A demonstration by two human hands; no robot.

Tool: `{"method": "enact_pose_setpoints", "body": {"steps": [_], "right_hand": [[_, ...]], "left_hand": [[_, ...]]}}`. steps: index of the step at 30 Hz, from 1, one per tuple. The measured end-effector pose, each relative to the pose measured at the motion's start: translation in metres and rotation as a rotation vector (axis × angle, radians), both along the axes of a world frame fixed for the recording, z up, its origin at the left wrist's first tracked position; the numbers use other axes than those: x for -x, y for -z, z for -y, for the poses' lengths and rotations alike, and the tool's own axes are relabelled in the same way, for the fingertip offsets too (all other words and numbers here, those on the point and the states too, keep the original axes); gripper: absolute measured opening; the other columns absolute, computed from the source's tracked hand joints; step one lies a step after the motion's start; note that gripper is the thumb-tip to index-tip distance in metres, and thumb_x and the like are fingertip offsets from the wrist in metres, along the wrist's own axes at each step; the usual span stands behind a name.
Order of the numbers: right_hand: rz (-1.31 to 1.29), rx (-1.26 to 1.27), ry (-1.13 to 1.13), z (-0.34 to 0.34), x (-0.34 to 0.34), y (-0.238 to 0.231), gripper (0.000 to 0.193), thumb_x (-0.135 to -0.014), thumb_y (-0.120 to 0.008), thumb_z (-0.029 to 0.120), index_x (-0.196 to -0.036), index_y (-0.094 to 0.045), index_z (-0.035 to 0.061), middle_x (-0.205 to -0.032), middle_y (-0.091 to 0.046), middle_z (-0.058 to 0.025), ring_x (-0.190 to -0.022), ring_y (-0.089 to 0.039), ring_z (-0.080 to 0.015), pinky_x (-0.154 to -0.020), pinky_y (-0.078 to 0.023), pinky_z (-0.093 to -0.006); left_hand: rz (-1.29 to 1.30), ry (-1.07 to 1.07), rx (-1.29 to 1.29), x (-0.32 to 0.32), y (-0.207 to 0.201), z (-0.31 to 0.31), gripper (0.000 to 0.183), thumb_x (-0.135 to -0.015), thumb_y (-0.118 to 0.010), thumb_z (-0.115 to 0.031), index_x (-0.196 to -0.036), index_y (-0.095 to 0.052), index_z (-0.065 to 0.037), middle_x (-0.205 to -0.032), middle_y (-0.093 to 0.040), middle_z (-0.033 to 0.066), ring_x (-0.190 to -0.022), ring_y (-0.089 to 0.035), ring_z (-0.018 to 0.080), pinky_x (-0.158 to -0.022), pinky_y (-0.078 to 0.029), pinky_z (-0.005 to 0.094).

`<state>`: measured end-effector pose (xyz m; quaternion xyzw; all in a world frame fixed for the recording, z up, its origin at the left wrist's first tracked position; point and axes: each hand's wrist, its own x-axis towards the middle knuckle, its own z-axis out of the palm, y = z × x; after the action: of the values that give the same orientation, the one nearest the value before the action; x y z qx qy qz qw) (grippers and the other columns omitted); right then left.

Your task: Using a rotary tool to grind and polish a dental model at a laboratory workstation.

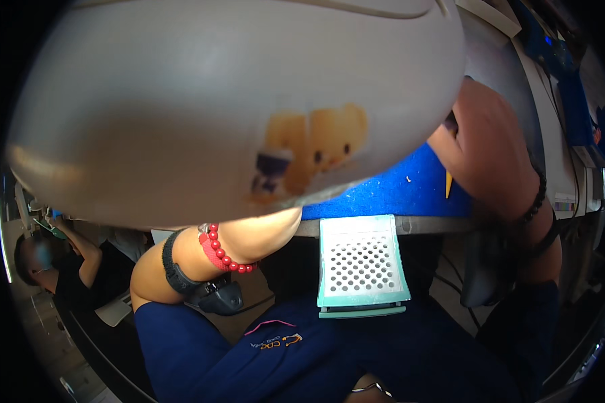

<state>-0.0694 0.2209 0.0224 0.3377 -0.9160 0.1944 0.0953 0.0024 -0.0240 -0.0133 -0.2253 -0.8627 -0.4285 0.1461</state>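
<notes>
Stickered housing [181, 87], right hand [484, 138], lettered shirt [329, 352]

Two forearms [153, 272], two beaded bracelets [230, 261], one perforated tray [363, 265]

One large pale housing [181, 80] bears one patch of yellow cartoon decoration [329, 144], left of the right fingers [444, 149]. One yellow pointed tip [449, 186] shows below them, one blue mat [383, 195] to their lower left. Of the bracelets, one is red, one dark. Two black wrist devices [223, 297]. One co-worker [81, 289], far left of those fingers.
</notes>
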Motion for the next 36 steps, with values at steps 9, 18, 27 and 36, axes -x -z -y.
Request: {"method": "enact_pose_setpoints", "body": {"steps": [9,18,27,36], "right_hand": [[-0.306,-0.114,-0.003,-0.002,0.011,0.009,0.026,-0.075,-0.067,0.021,-0.082,-0.051,0.0015,-0.078,-0.053,-0.0131,-0.077,-0.053,-0.0265,-0.067,-0.043,-0.0366],[0.087,-0.028,-0.304,0.015,-0.021,0.011,0.021,-0.074,-0.065,0.018,-0.091,-0.061,0.0057,-0.083,-0.058,-0.0105,-0.075,-0.057,-0.0278,-0.065,-0.047,-0.0356],[0.264,0.142,-0.306,0.017,-0.017,0.000,0.014,-0.074,-0.057,0.004,-0.086,-0.062,0.0012,-0.083,-0.062,-0.0136,-0.075,-0.059,-0.0298,-0.068,-0.046,-0.0351],[0.553,0.378,-0.298,0.011,-0.020,0.002,0.037,-0.072,-0.059,-0.009,-0.107,-0.049,-0.0035,-0.105,-0.058,-0.0120,-0.097,-0.057,-0.0181,-0.084,-0.046,-0.0310]], "left_hand": [[0.154,-0.040,0.034,0.000,-0.002,-0.012,0.011,-0.083,-0.059,0.000,-0.091,-0.065,0.006,-0.096,-0.065,0.0133,-0.055,-0.050,0.0085,-0.048,-0.041,0.0199],[0.349,0.081,-0.302,-0.006,0.007,-0.009,0.012,-0.082,-0.059,0.000,-0.092,-0.066,0.004,-0.096,-0.065,0.0108,-0.059,-0.053,0.0096,-0.052,-0.043,0.0200],[0.270,0.075,-0.207,0.000,0.002,-0.011,0.013,-0.082,-0.060,-0.002,-0.094,-0.066,0.003,-0.095,-0.065,0.0097,-0.061,-0.053,0.0100,-0.054,-0.044,0.0207],[0.413,-0.020,-0.497,-0.001,0.001,-0.022,0.018,-0.081,-0.063,-0.003,-0.097,-0.065,0.003,-0.092,-0.065,0.0097,-0.062,-0.053,0.0097,-0.055,-0.044,0.0216]]}}
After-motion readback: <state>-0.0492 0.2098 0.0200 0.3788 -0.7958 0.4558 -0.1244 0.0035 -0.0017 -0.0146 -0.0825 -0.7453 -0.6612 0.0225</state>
